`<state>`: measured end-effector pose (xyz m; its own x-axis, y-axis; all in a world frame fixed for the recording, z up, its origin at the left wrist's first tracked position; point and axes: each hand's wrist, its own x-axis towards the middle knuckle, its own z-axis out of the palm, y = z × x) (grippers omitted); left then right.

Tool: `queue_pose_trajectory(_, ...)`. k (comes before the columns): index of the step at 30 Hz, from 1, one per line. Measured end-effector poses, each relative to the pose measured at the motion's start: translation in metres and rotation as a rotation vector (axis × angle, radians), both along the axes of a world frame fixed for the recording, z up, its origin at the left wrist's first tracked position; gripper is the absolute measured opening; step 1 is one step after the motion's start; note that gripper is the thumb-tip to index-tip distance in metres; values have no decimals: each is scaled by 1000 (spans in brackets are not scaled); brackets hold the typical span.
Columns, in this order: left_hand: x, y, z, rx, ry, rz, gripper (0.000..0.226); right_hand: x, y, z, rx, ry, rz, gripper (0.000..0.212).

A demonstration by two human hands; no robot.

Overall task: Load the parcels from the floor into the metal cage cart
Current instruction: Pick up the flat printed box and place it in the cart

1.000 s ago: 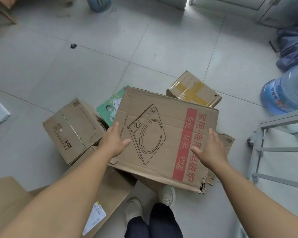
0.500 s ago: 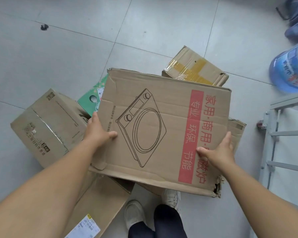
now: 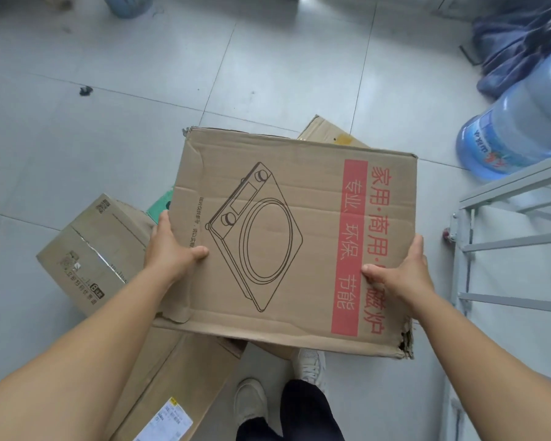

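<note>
A large flat cardboard box (image 3: 287, 237), printed with a cooker drawing and a red stripe, is held up above the floor in front of me. My left hand (image 3: 169, 246) grips its left edge, thumb on top. My right hand (image 3: 401, 272) grips the right edge the same way. The grey metal cage cart (image 3: 503, 243) stands at the right, its bars close to the box's right side. Other parcels lie on the floor: a brown box (image 3: 96, 253) at the left, a long box with a label (image 3: 178, 386) below, a taped box (image 3: 328, 132) behind, mostly hidden.
A blue water jug (image 3: 516, 128) lies at the right beyond the cart, with a dark blue bag (image 3: 516, 43) behind it. A green packet (image 3: 159, 205) peeks out under the held box. My shoes (image 3: 252, 405) stand on the grey tiled floor (image 3: 109, 122).
Both hands have closed on the box's edges and lifted it off the pile, nearer to me. The view has swung, and the box now hides more of the taped and green parcels.
</note>
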<state>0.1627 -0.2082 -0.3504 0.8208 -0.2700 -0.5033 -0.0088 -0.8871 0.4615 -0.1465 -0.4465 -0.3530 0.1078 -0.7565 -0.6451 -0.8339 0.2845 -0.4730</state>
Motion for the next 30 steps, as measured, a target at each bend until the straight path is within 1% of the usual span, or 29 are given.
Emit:
queue_pose_trajectory(5,1,-12,84,-42,-51,-36,102,-4,-9,82,-68,-57,-18,120)
queue_pose_trajectory(11,3,-36,191,-139,-130,-138,98,-18,-7,189,-185,-154,-93,113)
queue_pose_trajectory(13,1,-45,227,-179,-161,-175,93,-27,-2,225,-224,-182,-126,107)
queue_pose_trajectory(14,-2,-48,246,-202,-174,-190,88,-32,0,242,-244,-194,-141,107)
queue_pose_trajectory(16,-8,-55,283,-253,-201,-223,81,-46,2,274,-296,-222,-168,116)
queue_pose_trajectory(17,-12,-58,301,-277,-211,-242,78,-52,4,291,-321,-235,-180,115)
queue_pose_trajectory(20,-23,-63,353,-360,-228,-290,74,-71,15,344,-420,-267,-201,97)
queue_pose_trajectory(22,-28,-66,384,-414,-248,-328,77,-85,21,376,-468,-282,-223,95)
queue_pose_trajectory(23,-31,-67,398,-439,-264,-351,81,-92,23,390,-497,-281,-230,97)
queue_pose_trajectory(26,-46,-74,441,-521,-312,-407,95,-115,34,434,-559,-289,-281,114)
queue_pose_trajectory(30,-76,-91,496,-589,-367,-488,103,-154,52,489,-666,-340,-380,117)
